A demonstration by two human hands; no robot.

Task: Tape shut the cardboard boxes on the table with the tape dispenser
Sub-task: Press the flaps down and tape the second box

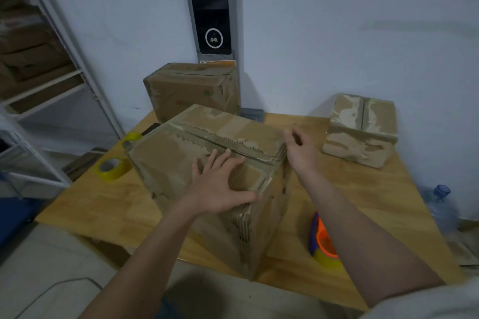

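A large worn cardboard box (166,163) stands in the middle of the wooden table (363,189), its top flaps folded down with a ragged seam running across. My left hand (220,184) lies flat on the near top flap with fingers spread, thumb at the box's right edge. My right hand (300,147) hovers at the far right corner of the box top, fingers loosely bent, holding nothing. The tape dispenser (322,241), orange and blue with a yellow roll, lies on the table under my right forearm. A second box (191,90) stands at the back, a smaller one (360,132) at the right.
Two yellow tape rolls (112,167) lie at the table's left edge. A metal shelf with flat cardboard (39,59) stands to the left. A dark device (212,8) hangs on the wall behind. A water bottle (440,204) sits on the floor at right.
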